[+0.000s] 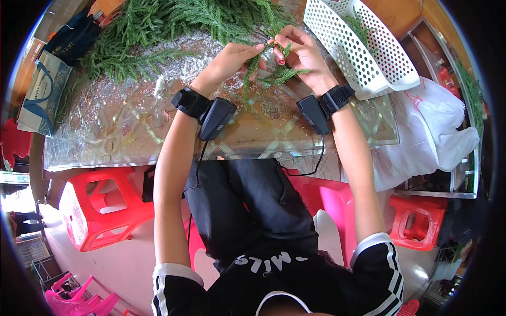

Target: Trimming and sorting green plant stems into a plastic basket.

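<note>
Over the middle of the table, my left hand (234,62) and my right hand (301,57) meet at a green artificial pine sprig (279,78). Both have fingers pinched on its stem, and its needled branches hang below and to the right. Exactly how the fingertips grip is partly hidden by the greenery. Just beyond them lies a big pile of green artificial pine branches (168,21), with one branch stretching left across the tabletop. White flaky bits (182,68) are scattered beside the pile.
A white perforated basket (363,58) with some greenery inside stands at the right, above a white plastic bag (421,131). A paper bag (45,95) and a dark bag (74,37) sit at the left. Red stools (105,205) flank the glass-topped table (126,142).
</note>
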The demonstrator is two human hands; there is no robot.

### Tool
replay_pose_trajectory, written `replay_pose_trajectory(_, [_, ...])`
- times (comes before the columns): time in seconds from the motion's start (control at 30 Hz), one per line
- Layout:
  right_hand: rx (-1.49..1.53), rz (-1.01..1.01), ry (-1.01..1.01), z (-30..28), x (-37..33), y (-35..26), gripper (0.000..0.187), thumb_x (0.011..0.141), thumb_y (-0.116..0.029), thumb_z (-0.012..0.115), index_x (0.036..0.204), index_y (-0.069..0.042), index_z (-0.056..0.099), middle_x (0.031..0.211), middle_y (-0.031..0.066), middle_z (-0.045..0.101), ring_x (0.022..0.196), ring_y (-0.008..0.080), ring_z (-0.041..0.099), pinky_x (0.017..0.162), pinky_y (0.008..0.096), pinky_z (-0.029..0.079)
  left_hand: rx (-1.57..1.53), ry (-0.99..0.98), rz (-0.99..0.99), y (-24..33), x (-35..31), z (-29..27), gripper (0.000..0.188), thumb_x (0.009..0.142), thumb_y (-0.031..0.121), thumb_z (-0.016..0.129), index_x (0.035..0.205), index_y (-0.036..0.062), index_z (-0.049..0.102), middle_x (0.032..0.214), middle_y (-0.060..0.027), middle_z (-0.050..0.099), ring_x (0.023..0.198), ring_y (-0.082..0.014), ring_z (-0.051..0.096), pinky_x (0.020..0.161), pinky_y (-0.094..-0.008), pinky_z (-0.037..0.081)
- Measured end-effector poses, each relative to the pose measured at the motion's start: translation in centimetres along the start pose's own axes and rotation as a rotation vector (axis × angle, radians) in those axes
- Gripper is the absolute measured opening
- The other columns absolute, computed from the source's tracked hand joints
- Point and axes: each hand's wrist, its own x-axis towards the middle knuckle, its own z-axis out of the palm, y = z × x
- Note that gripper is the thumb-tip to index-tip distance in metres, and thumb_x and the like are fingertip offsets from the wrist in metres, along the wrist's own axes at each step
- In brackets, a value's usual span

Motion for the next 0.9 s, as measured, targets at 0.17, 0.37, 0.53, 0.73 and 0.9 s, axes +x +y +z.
replay_pose_trajectory(0.17, [0.005,-0.005,-0.021,-0.1,-0.1,-0.1,0.009,0.085,-0.011,0.062,0.087,-0.006,0.054,0.085,0.0050,0.059,0.064,0.0111,0.050,0.058,0.0232,0.040,-0.011,-0.005,-0.005,0.1,0.0,0.0,0.045,0.096,0.034,0.041,0.076,0.0002,0.063,0.054,-0.0016,0.053,0.052,-0.0079,0.047,0.054,-0.0222,0.032])
replay_pose_trajectory(0.37, [0.013,-0.011,-0.043,0.0,-0.1,-0.2,0.009,0.085,-0.011,0.061,0.087,-0.006,0.054,0.085,0.0054,0.059,0.065,0.0115,0.050,0.060,0.0235,0.041,0.018,-0.008,0.003,0.3,-0.1,0.1,0.043,0.094,0.034,0.045,0.075,0.0008,0.064,0.055,-0.0012,0.054,0.051,-0.0072,0.048,0.055,-0.0222,0.034])
replay_pose_trajectory(0.53, [-0.025,-0.014,0.029,0.2,-0.1,-0.1,0.009,0.085,-0.011,0.061,0.087,-0.005,0.054,0.087,0.0072,0.059,0.066,0.0122,0.051,0.060,0.0245,0.041,0.125,0.022,0.030,-0.1,0.3,0.2,0.045,0.084,0.045,0.058,0.073,0.0022,0.066,0.053,-0.0007,0.054,0.049,-0.0062,0.049,0.047,-0.0237,0.035])
replay_pose_trajectory(0.73, [0.040,-0.047,-0.043,-0.3,0.3,0.7,0.010,0.086,-0.012,0.060,0.087,-0.004,0.053,0.090,0.0098,0.059,0.067,0.0131,0.050,0.060,0.0261,0.042,0.347,0.161,0.007,-0.9,0.9,0.5,0.050,0.072,0.051,0.069,0.070,0.0015,0.064,0.049,-0.0025,0.051,0.046,-0.0086,0.048,0.044,-0.0267,0.036])
replay_pose_trajectory(0.9, [0.104,-0.050,-0.064,-0.3,0.4,0.8,0.011,0.087,-0.013,0.058,0.086,-0.004,0.052,0.091,0.0109,0.058,0.067,0.0134,0.050,0.059,0.0269,0.041,0.476,0.265,0.061,-0.3,0.7,1.1,0.053,0.068,0.051,0.072,0.069,-0.0006,0.062,0.048,-0.0065,0.050,0.045,-0.0119,0.050,0.045,-0.0293,0.038])
